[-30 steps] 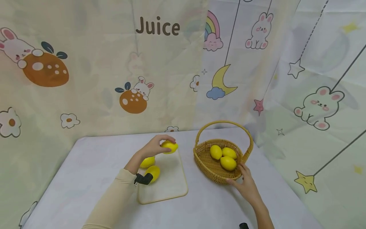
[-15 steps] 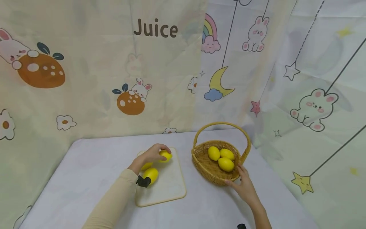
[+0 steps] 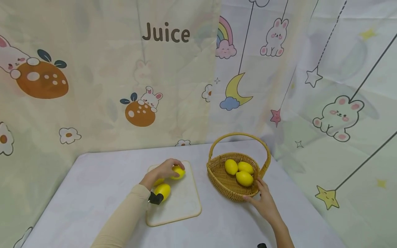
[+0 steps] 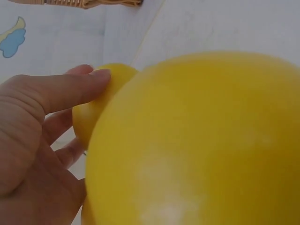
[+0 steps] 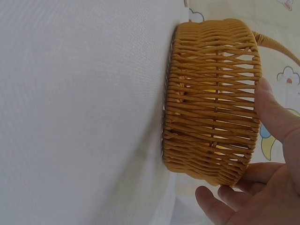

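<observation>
In the head view my left hand [image 3: 164, 169] grips a yellow lemon [image 3: 177, 173] low over the far part of a white cutting board [image 3: 183, 205]. The left wrist view has thumb and fingers around this lemon [image 4: 84, 119], while a nearer lemon [image 4: 197, 140] fills much of the picture. That nearer lemon [image 3: 163, 190] lies on the board beside my wrist; another lemon [image 3: 159, 182] is partly hidden under my hand. My right hand [image 3: 266, 204] holds the rim of a wicker basket [image 3: 224, 190], thumb at the front and fingers at the right side.
Three lemons [image 3: 244, 178] lie inside the basket, whose tall handle [image 3: 238, 134] arches above it. A white cloth [image 3: 102, 193] covers the table. Behind and to the right hang printed curtains [image 3: 173, 75]. A small black object [image 3: 262, 245] shows at the bottom edge.
My left hand has lowered the lemon toward the board, moving it slightly left and nearer. The right hand keeps its hold on the basket. The whole head view has shifted a little.
</observation>
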Demonstrator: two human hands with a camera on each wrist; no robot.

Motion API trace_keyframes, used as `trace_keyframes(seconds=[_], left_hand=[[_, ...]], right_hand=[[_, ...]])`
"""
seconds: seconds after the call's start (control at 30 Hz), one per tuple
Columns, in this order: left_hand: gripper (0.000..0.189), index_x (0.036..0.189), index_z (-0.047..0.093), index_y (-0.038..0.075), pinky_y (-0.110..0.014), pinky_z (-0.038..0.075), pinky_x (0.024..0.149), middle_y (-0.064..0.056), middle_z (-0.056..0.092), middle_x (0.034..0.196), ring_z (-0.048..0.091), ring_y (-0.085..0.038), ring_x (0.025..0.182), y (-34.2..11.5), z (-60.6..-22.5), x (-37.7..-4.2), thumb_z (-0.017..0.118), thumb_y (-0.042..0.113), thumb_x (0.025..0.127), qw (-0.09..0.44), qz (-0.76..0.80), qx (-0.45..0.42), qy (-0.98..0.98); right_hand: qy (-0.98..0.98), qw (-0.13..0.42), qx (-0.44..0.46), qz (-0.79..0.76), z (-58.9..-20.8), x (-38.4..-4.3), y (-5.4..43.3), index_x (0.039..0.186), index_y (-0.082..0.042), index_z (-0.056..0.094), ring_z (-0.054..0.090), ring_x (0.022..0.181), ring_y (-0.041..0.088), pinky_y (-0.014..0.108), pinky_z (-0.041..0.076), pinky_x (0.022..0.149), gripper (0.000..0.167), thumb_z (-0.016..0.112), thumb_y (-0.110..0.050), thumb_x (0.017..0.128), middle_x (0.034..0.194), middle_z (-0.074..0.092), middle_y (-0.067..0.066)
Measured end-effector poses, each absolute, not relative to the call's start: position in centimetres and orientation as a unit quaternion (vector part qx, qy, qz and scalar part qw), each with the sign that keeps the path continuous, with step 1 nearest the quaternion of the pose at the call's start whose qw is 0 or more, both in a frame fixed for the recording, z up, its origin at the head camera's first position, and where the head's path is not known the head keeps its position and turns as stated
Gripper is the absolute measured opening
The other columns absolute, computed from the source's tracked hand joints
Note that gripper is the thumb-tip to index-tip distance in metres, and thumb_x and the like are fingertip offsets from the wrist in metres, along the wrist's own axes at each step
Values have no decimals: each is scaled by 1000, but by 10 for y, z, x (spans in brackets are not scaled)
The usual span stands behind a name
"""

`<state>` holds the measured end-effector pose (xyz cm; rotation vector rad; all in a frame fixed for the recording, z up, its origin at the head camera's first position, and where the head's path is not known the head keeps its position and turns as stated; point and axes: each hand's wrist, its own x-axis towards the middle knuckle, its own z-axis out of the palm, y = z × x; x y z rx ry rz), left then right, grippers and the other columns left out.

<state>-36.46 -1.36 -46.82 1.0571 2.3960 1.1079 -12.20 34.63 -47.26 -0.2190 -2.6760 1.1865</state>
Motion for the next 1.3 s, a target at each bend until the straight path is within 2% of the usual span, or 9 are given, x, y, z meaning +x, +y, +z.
trace_keyframes(seconds=[0.13, 0.43, 0.6, 0.83, 0.93, 1.07, 1.3], left_hand=[[31, 112, 71, 9, -51, 36, 108, -7, 63, 121, 51, -31, 121, -13, -470, -365, 73, -5, 84, 151, 372, 361, 842], [41, 123, 67, 5, -52, 37, 107, -13, 58, 130, 47, -35, 126, -12, -463, -362, 74, -4, 83, 156, 369, 359, 843], [40, 124, 67, 6, -54, 39, 106, -10, 59, 129, 48, -33, 125, -12, -454, -360, 73, -1, 85, 138, 376, 375, 836], [34, 123, 67, 6, -60, 40, 103, -10, 65, 124, 54, -37, 121, -4, -438, -360, 72, 5, 89, 133, 455, 431, 768], [33, 122, 67, 7, -57, 43, 103, -7, 67, 122, 58, -32, 117, 5, -430, -358, 73, 7, 89, 134, 479, 445, 744], [34, 122, 66, 0, -52, 47, 100, -8, 67, 121, 61, -24, 114, 20, -421, -350, 73, 4, 89, 138, 508, 456, 718], [37, 123, 63, -6, -45, 49, 99, -18, 65, 123, 59, -34, 116, 61, -415, -331, 72, -1, 88, 171, 557, 474, 660]], right_hand=[[-907, 100, -75, 402, -474, -122, 346, 149, 18, 20, 17, 143, 53, 64, 31, 108, 97, 75, -35, 90, 161, 8, 29], [-907, 99, -76, 403, -472, -122, 346, 149, 17, 20, 16, 144, 51, 63, 30, 109, 96, 75, -35, 90, 161, 8, 29], [-906, 98, -75, 404, -473, -122, 346, 149, 18, 20, 17, 144, 51, 63, 30, 109, 96, 75, -35, 90, 161, 8, 29], [-905, 101, -72, 406, -471, -121, 345, 149, 18, 20, 17, 144, 51, 63, 30, 109, 95, 75, -33, 90, 160, 8, 30], [-906, 105, -70, 405, -471, -121, 346, 148, 19, 20, 17, 144, 51, 63, 30, 109, 96, 75, -33, 90, 160, 8, 31], [-906, 109, -69, 404, -472, -121, 347, 148, 19, 20, 17, 144, 51, 63, 30, 108, 96, 75, -33, 90, 160, 9, 31], [-903, 113, -64, 410, -474, -121, 347, 148, 19, 19, 18, 143, 52, 64, 31, 108, 95, 74, -32, 91, 160, 8, 31]])
